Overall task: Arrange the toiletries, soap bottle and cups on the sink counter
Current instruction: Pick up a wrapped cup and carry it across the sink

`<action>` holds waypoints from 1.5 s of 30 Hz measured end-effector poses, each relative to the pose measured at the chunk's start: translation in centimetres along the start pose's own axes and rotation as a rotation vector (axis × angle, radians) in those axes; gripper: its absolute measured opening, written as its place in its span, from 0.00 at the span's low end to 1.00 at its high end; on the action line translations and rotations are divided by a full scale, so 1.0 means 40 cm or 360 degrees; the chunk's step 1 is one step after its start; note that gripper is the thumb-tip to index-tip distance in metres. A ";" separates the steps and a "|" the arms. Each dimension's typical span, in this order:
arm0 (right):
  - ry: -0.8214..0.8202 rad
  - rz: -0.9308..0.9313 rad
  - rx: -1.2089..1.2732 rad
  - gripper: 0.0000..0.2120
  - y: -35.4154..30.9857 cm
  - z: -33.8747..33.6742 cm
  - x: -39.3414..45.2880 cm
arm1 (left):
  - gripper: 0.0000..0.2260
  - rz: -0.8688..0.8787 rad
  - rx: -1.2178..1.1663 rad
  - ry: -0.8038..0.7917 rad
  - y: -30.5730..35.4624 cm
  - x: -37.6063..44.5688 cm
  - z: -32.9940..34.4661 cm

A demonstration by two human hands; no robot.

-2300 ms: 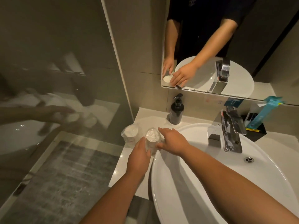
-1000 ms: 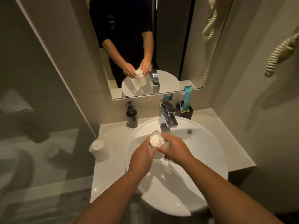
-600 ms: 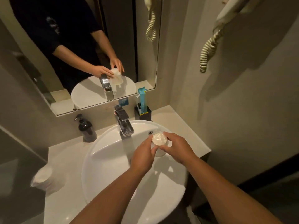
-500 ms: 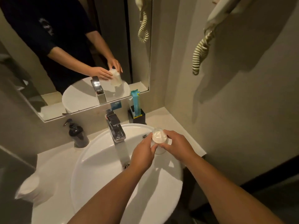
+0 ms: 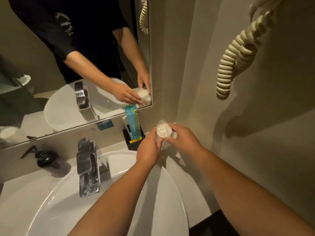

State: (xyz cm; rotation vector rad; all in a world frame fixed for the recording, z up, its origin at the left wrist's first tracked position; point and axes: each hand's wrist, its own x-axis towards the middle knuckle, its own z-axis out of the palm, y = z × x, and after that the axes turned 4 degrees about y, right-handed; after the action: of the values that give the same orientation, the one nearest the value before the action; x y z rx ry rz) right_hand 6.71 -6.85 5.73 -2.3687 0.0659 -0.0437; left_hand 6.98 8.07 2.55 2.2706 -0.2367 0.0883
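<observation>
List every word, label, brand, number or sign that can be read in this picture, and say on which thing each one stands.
None can be read.
Teal packet in the black holder: print too small and blurred.
Blue label on the wall under the mirror: blurred.
Shirt seen in the mirror: pale curved lettering, mirrored and illegible.
Wrapped cup, soap bottle: no text visible.

Both hands with wrapped cup fill back right corner of worktop; side wall just right, mirror edge above; black holder with teal packet just left of left hand; faucet blocks basin middle; soap bottle far left; bare worktop strip open between basin rim and wall.
</observation>
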 end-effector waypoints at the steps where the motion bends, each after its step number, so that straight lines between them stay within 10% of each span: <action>1: -0.0026 -0.0012 -0.0009 0.26 0.010 0.011 0.030 | 0.16 -0.0036 -0.0006 0.0021 -0.012 0.020 0.014; 22: -0.0144 0.0009 -0.0084 0.28 0.117 0.170 0.201 | 0.23 -0.0685 0.0133 -0.0111 -0.085 0.150 0.133; 36: -0.0197 -0.0001 -0.0097 0.33 0.107 0.154 0.196 | 0.36 -0.0768 0.0212 -0.0194 -0.067 0.160 0.118; 45: -0.0168 -0.0135 -0.0286 0.28 0.096 0.090 0.120 | 0.26 -0.0440 0.0480 -0.0241 -0.027 0.106 0.079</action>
State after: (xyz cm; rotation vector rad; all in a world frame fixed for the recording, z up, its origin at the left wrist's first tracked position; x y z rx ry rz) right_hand 11.54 -7.39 0.53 -2.5484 -0.0850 0.0486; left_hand 11.30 5.76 0.29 2.5906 0.0162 -0.2065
